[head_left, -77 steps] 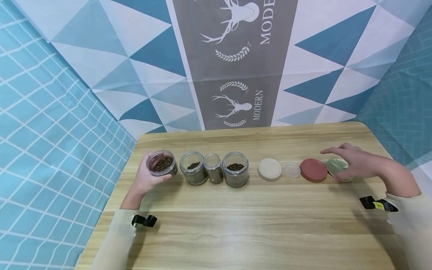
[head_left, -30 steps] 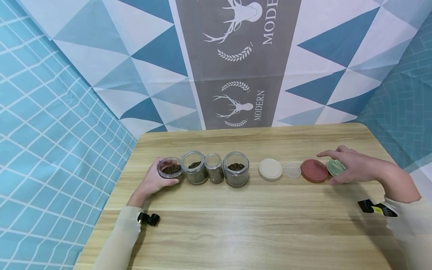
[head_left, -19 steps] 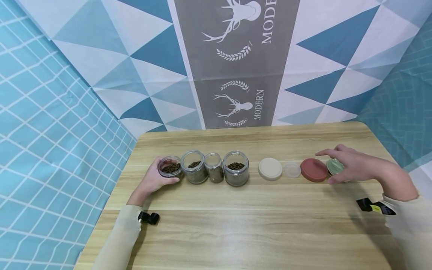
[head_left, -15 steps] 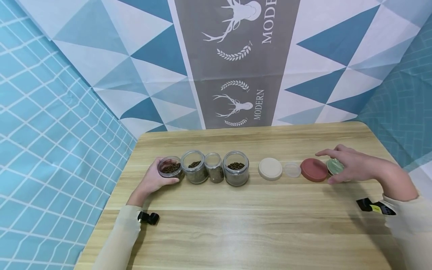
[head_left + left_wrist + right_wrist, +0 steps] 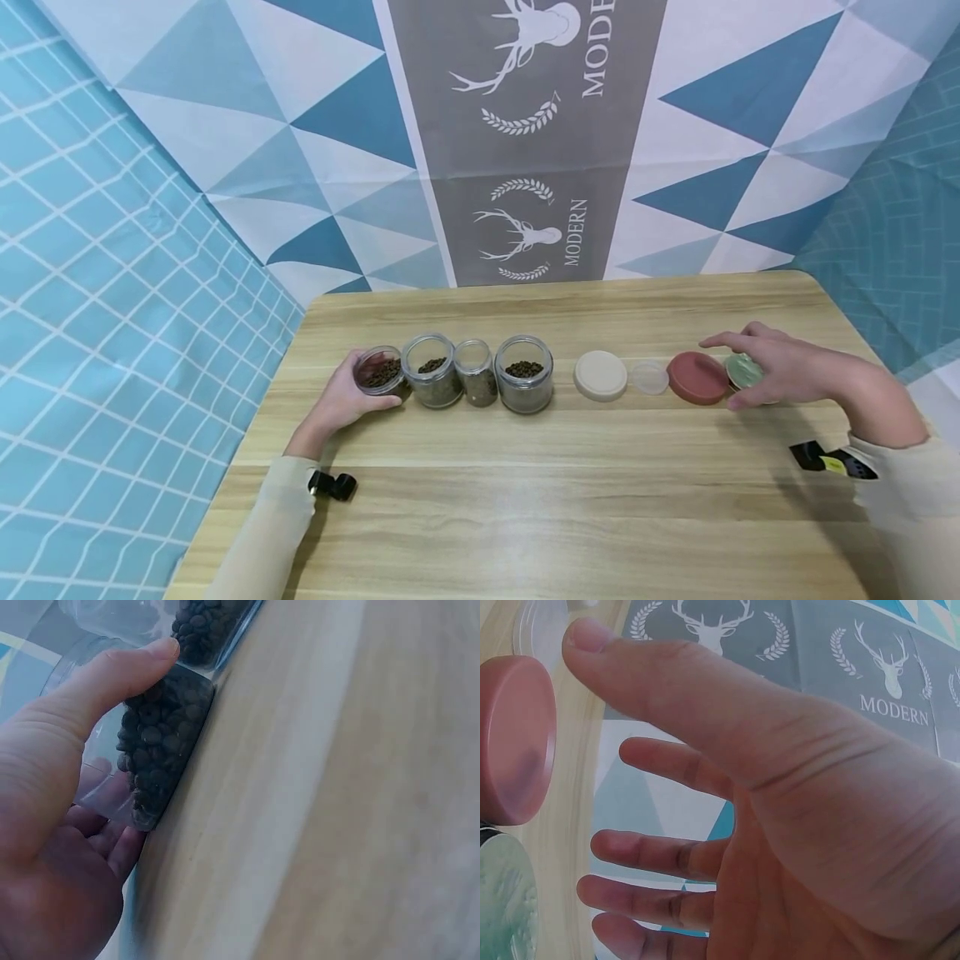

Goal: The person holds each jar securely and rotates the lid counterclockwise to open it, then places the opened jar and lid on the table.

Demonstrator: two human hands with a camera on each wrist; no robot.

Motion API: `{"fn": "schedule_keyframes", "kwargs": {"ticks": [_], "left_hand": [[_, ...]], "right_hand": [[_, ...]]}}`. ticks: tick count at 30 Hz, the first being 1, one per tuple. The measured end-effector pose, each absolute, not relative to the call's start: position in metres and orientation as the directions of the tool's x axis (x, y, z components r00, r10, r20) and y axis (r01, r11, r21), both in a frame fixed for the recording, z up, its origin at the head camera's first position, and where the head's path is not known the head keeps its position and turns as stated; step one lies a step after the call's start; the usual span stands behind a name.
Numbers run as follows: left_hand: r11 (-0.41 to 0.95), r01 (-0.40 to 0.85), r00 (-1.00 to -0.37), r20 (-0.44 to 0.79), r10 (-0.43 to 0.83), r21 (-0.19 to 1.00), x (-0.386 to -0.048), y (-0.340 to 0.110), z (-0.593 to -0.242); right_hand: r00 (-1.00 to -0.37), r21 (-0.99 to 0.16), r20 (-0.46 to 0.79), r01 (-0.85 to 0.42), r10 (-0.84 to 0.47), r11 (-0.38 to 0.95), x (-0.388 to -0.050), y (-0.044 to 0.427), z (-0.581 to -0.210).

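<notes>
At the left end of a row of lidless clear jars, my left hand point(image 5: 347, 398) grips a jar point(image 5: 161, 742) partly filled with dark brown pellets. Thumb and fingers curl round its sides, and it stands on the table beside a second pellet jar point(image 5: 432, 372). My right hand point(image 5: 787, 362) hovers above a green lid point(image 5: 744, 370), its fingers spread and holding nothing. In the right wrist view, that lid and a red lid point(image 5: 517, 742) lie below and left of the fingers, apart from them. The hand partly covers the green lid in the head view.
A narrow jar point(image 5: 476, 373) and a wider jar point(image 5: 523, 375) continue the row, touching or nearly so. Right of them lie a cream lid point(image 5: 600, 376), a small translucent lid point(image 5: 649, 378) and the red lid. Wooden table point(image 5: 525, 500) stretches in front; patterned cloth hangs behind.
Since the earliest frame, my left hand has brought its jar rightward, up against the neighbouring jar. It has barely shifted in the last second. My right hand has moved slightly left over the green lid.
</notes>
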State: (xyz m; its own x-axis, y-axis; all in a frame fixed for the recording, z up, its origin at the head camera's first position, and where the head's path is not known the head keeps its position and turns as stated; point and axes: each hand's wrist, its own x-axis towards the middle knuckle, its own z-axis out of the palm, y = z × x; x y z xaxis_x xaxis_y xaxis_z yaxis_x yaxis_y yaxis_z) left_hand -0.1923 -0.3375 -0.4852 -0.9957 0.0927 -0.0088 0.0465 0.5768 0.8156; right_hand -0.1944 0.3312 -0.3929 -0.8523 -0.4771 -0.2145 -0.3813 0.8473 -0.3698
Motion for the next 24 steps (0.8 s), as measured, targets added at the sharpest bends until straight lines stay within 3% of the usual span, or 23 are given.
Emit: {"fn": "schedule_keyframes", "kwargs": {"ticks": [15,24], "left_hand": [[0.550,0.090,-0.992,0.024,0.126,0.830,-0.191,-0.334,-0.484],[0.581,0.125,-0.987,0.044,0.152,0.804,-0.192,-0.337,-0.458]], "right_hand": [[-0.853,-0.403,-0.196,-0.379,-0.483,0.833,-0.196,0.327,-0.397],[-0.870,-0.384,-0.142,-0.391,-0.472,0.836,-0.199,0.332,-0.383]]}}
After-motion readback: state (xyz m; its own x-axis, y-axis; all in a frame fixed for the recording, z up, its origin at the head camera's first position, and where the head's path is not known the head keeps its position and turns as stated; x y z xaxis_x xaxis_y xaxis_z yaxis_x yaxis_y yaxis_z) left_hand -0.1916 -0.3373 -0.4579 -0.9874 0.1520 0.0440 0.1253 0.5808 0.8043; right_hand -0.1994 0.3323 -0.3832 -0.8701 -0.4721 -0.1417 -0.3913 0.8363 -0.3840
